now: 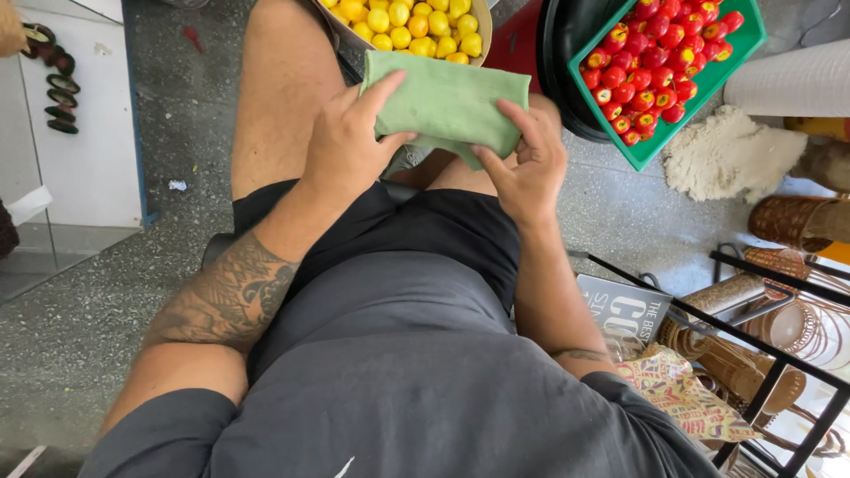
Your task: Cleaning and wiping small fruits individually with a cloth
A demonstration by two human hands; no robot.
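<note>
The person wears a dark grey short-sleeved T-shirt (398, 381) with a small white mark low on the front, and black shorts (425, 230). The left forearm carries a large dark patterned tattoo (226, 296); a smaller tattoo (580, 355) shows near the right elbow. Both hands are bare, without rings or watch.

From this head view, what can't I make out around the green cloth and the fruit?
- Green cloth: its underside and near edge, covered by the left hand and right hand.
- Yellow fruit container: cut off by the top edge, partly behind the cloth.
- Green crate of red fruit: far corner cut off at the top.
</note>
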